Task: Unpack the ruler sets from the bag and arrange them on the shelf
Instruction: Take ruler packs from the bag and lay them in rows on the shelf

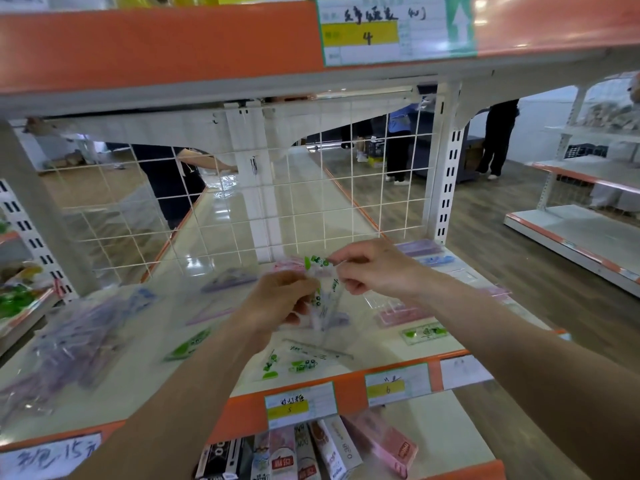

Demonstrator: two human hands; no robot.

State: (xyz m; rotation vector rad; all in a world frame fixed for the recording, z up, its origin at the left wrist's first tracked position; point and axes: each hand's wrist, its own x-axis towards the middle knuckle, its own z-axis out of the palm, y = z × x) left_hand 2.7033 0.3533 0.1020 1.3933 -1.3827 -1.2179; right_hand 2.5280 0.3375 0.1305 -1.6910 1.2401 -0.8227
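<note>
One ruler set (323, 296) is held above the shelf (346, 384). My left hand (277, 301) curls round its clear sleeve from below and my right hand (372, 268) pinches the green top, probably to straighten it before I lay it beside the green sets (301, 363) lying there.

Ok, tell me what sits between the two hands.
In the head view, a clear, green-printed ruler set spans the gap, pinched by the left hand and the right hand.

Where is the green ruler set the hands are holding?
Middle of the head view: the green ruler set is held between the left hand and right hand, just above the shelf.
</note>
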